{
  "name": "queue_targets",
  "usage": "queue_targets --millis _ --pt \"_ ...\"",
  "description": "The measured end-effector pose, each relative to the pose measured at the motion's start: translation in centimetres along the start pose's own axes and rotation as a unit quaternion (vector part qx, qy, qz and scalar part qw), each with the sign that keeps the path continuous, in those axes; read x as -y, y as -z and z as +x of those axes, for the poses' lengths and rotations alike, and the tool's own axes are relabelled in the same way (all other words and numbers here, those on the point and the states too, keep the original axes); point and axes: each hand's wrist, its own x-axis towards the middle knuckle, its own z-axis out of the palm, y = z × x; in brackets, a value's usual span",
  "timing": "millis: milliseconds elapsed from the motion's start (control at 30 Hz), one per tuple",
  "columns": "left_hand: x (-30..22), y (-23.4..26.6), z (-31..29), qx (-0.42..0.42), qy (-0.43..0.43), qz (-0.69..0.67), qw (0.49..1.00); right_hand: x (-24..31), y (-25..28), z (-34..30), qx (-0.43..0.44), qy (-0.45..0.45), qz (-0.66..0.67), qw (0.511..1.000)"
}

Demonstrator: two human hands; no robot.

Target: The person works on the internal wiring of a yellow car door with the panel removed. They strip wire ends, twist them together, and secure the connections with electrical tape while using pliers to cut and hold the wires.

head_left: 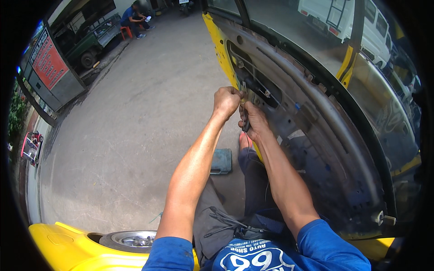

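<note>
Both my hands work at the yellow edge point(220, 44) of an open car door, whose bare grey inner panel point(312, 122) lies to the right. My left hand point(227, 102) is closed in a pinch beside the panel's cut-out point(260, 79); whatever lies between its fingertips is too small to make out. Just below and right of it, my right hand point(256, 121) is closed on a small black piece point(246, 123). A thin dark wire point(254, 152) hangs from that piece toward my legs. Metal parts point(266, 93) show inside the cut-out.
A teal case point(221, 161) lies on the concrete point(117, 135) near my feet. Yellow bodywork point(58, 241) and a wheel point(131, 238) are at lower left. Window glass point(289, 22) rises above the door. Farther off are a seated person point(132, 20), a green vehicle point(88, 43) and a white van point(325, 18).
</note>
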Motion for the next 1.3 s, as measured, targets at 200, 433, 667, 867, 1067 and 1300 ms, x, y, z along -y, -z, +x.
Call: queue_targets --millis 200,433,667,867,1067,1300 --pt "0.9 0.8 -0.1 0.068 0.029 -0.112 0.991 0.3 1.5 -0.3 0.034 -0.024 -0.003 0.999" --pt "0.3 1.7 -0.6 0.104 0.041 -0.169 0.979 1.7 0.8 0.4 0.016 0.031 -0.093 0.995" --pt "0.3 2.0 -1.2 0.113 0.071 -0.223 0.966 1.7 0.3 1.8 0.019 0.011 -0.031 0.999" --pt "1.9 1.6 -6.0 0.098 0.078 -0.378 0.917 1.1 0.9 2.5 0.036 0.019 -0.067 0.997" --pt "2.2 1.0 -6.7 0.037 0.067 -0.370 0.926 0.9 1.1 2.5 0.062 0.038 -0.074 0.995" --pt "3.0 0.2 -6.5 -0.042 0.034 -0.316 0.947 2.1 0.4 1.6 0.051 0.106 -0.199 0.973"
